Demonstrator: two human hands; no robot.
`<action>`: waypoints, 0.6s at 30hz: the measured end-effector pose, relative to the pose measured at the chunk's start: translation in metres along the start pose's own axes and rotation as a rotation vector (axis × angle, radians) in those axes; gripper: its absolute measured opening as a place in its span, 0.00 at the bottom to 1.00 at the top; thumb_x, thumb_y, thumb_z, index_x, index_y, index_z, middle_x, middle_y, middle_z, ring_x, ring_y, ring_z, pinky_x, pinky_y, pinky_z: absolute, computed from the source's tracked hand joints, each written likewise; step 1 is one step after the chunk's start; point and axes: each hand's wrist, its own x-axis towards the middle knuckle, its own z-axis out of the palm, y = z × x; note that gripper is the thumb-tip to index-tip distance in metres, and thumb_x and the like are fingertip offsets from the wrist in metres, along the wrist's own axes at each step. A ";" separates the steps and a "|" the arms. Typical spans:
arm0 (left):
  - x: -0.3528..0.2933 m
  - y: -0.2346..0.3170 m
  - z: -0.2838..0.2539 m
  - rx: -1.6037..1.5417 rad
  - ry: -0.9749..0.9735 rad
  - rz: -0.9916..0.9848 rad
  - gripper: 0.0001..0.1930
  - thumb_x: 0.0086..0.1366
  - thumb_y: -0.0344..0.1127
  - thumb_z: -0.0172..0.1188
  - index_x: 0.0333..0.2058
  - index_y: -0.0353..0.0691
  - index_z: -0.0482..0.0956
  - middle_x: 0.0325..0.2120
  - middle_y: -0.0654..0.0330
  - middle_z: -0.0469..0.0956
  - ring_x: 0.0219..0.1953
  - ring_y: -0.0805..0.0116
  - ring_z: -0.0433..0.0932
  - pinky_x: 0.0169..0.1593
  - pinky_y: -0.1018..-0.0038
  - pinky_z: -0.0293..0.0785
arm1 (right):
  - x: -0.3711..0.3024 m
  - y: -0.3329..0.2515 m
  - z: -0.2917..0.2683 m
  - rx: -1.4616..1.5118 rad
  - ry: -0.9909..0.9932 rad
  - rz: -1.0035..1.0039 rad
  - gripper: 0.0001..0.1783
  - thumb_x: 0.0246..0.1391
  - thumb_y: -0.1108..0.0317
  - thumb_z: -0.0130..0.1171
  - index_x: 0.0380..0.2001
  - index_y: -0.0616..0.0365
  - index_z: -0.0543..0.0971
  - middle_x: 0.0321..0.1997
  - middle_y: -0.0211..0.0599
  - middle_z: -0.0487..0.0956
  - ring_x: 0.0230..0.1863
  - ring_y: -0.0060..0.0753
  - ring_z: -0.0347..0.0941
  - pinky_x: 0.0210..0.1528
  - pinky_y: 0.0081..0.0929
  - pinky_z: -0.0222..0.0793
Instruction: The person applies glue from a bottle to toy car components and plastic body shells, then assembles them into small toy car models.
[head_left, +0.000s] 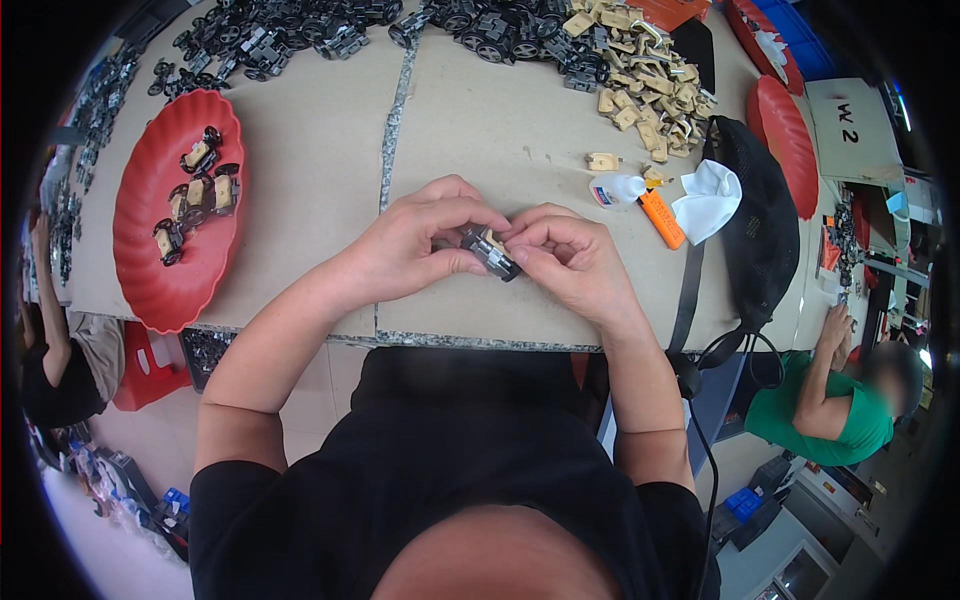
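Note:
Over the middle of the table, my left hand [427, 240] grips a small black and grey toy vehicle chassis [492, 257] between thumb and fingers. My right hand [572, 256] is closed at the chassis's right side, its thumb and fingertips pinching at the tan piece seated on top. My fingers partly cover both parts. To the left, a red scalloped tray [143, 220] holds several chassis with tan pieces on them [200, 153]. At the right lie a single tan piece [603, 161], a small white glue bottle [617, 190], an orange utility knife [661, 219] and a crumpled white cloth [709, 199].
Heaps of black wheeled chassis [270, 40] and tan pieces [650, 90] cover the table's far side. A black bag [757, 240] with a strap and cable lies at the right edge, near another red tray [783, 140]. A person in green [835, 405] works at the right, another person at the left.

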 end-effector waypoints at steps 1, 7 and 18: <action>0.000 -0.001 0.000 0.000 0.001 0.000 0.18 0.49 0.27 0.63 0.41 0.35 0.73 0.37 0.60 0.64 0.38 0.73 0.69 0.41 0.79 0.72 | 0.000 0.000 0.000 0.004 -0.009 0.005 0.03 0.47 0.79 0.55 0.28 0.68 0.76 0.37 0.35 0.72 0.35 0.20 0.71 0.37 0.16 0.68; 0.000 0.000 0.000 -0.015 0.006 0.005 0.17 0.50 0.27 0.63 0.40 0.35 0.74 0.38 0.60 0.64 0.38 0.73 0.69 0.40 0.78 0.72 | -0.001 -0.001 0.000 0.021 -0.025 -0.005 0.04 0.47 0.80 0.54 0.29 0.68 0.76 0.38 0.36 0.71 0.37 0.21 0.71 0.39 0.17 0.68; -0.002 -0.003 0.000 0.145 0.010 0.062 0.17 0.49 0.29 0.64 0.39 0.37 0.73 0.38 0.59 0.64 0.38 0.70 0.70 0.39 0.77 0.72 | -0.001 -0.003 0.003 -0.126 -0.065 -0.077 0.14 0.37 0.81 0.62 0.31 0.68 0.72 0.40 0.38 0.69 0.44 0.26 0.70 0.50 0.25 0.68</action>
